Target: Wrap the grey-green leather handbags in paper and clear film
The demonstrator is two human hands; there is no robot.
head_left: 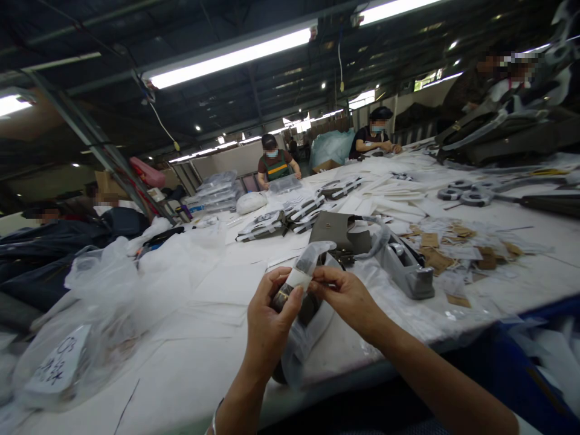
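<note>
At the table's near edge, my left hand [270,314] is closed around a dark strap bundle [283,295] with a white band [299,279] around it. Translucent wrapping [312,258] covers parts of the bundle and hangs down below. My right hand [347,296] pinches at the right end of the white band, fingertips together. Just beyond my hands lies a grey-brown bag [333,231] with its flap facing up. A tape dispenser [408,269] stands to the right of it.
Brown tags [437,260] and scissors [471,194] lie at right. Clear plastic bags [109,302] cover the left side. Wrapped bags [267,225] lie farther back, where people [277,164] work across the white table [181,344].
</note>
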